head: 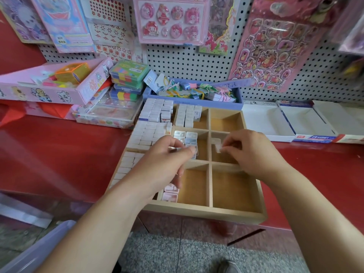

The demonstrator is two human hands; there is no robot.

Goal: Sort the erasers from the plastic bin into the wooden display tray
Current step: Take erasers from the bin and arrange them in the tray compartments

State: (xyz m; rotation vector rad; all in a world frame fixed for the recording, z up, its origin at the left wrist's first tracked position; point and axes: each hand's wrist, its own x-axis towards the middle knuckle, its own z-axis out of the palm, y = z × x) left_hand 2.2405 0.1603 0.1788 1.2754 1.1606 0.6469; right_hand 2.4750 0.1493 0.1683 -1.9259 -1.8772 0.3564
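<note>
A person stands at a red tabletop (59, 154) in a stationery shop, looking down at a wooden display tray (199, 211) divided into a grid of compartments, 3 rows deep. The left column is packed with rows of white boxed erasers (149, 133). The next column is partly filled: white erasers at the far end, a few clear-wrapped erasers (186, 137) in the middle compartment, and 2 pink erasers (170, 193) in the near one. The 3 compartments of the right column look almost bare, and the near middle compartment still has plenty of room. The left hand (167, 156) reaches over the middle compartment, its fingers pinched together on a small wrapped eraser (194, 151) held just above the clear-wrapped ones. The right hand (250, 148) hovers over the neighbouring compartment, its fingers closed on a small pale eraser (218, 147). A clear plastic bin (35, 251) shows only as a blurred edge at the lower left, below the tabletop, and its contents cannot be seen. Judging by the filled left side and bare right side, the sorting seems roughly half done, though how many erasers remain in the bin cannot be told.
</note>
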